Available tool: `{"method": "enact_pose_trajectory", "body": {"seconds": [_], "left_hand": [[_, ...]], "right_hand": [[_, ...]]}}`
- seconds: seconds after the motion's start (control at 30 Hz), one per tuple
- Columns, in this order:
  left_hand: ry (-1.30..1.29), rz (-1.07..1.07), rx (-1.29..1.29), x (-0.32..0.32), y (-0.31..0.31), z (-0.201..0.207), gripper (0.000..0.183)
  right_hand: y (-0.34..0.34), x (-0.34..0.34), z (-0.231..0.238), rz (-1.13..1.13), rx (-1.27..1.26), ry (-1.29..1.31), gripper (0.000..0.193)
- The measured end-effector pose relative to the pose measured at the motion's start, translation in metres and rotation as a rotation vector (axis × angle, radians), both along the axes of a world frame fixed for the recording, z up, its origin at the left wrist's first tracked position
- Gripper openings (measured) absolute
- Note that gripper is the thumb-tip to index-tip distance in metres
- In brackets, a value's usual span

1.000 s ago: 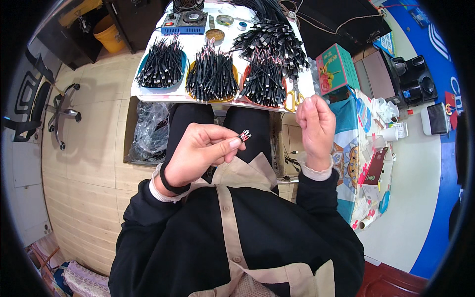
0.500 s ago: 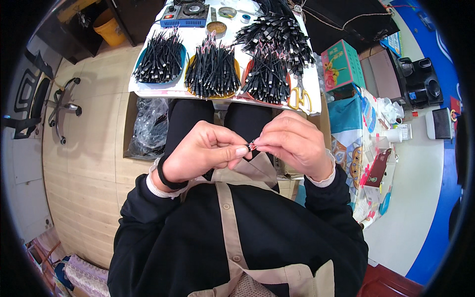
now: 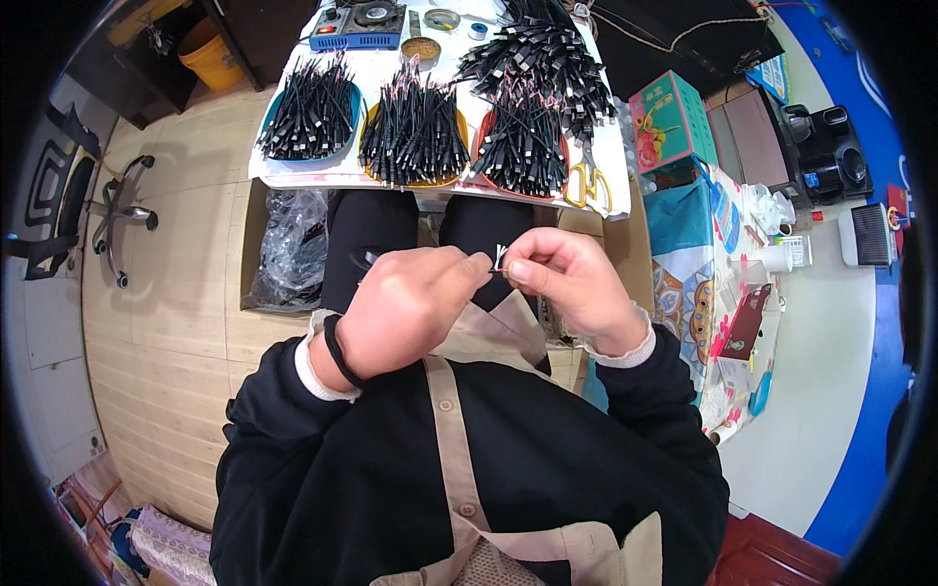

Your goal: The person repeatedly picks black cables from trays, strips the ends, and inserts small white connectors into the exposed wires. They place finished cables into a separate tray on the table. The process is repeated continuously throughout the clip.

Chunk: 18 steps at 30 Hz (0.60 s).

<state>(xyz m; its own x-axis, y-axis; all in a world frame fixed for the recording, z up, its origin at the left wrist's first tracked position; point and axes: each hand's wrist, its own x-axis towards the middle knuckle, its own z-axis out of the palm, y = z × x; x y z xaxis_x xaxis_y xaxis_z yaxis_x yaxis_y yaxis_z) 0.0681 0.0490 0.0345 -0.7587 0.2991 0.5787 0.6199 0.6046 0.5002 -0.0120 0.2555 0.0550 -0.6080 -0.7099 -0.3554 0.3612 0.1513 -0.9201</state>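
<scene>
Above my lap, both hands meet over a thin black cable (image 3: 363,257) whose bared end shows fine white and red wires (image 3: 500,256). My left hand (image 3: 415,298) is closed round the cable, back of the hand up; a dark end of it sticks out on the left side. The thumb and forefinger of my right hand (image 3: 572,288) pinch the wires beside the left fingertips. How the strands lie between the fingers is too small to tell. Beyond, bundles of black cables lie in a blue tray (image 3: 357,122), a yellow tray (image 3: 464,137) and a red tray (image 3: 567,161).
On the white table (image 3: 293,181) lie yellow-handled scissors (image 3: 589,186), a loose cable heap (image 3: 537,59), a solder spool (image 3: 478,31), a round tin (image 3: 421,48) and a blue portable stove (image 3: 357,34). A cardboard box with clear plastic bags (image 3: 293,249) stands below. A side table (image 3: 699,303) is at right.
My left hand has rolled over so its back faces up. The wires, bunched between the fingertips before, now show spread apart, white ones pointing upward. My right hand has shifted slightly left.
</scene>
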Motion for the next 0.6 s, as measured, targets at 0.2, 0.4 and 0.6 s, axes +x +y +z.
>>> {"method": "enact_pose_trajectory", "body": {"seconds": [0.2, 0.4, 0.6], "left_hand": [[-0.427, 0.0, 0.52, 0.004, 0.003, 0.002, 0.01], [-0.006, 0.055, 0.195, 0.0, 0.008, -0.008, 0.019], [0.064, 0.07, -0.135, -0.004, 0.007, -0.02, 0.027]], "right_hand": [[-0.003, 0.001, 0.005, -0.021, -0.018, 1.599, 0.033], [-0.002, 0.002, -0.006, 0.011, 0.077, 1.37, 0.012], [-0.003, 0.005, -0.018, -0.047, -0.002, 0.062, 0.011]]}}
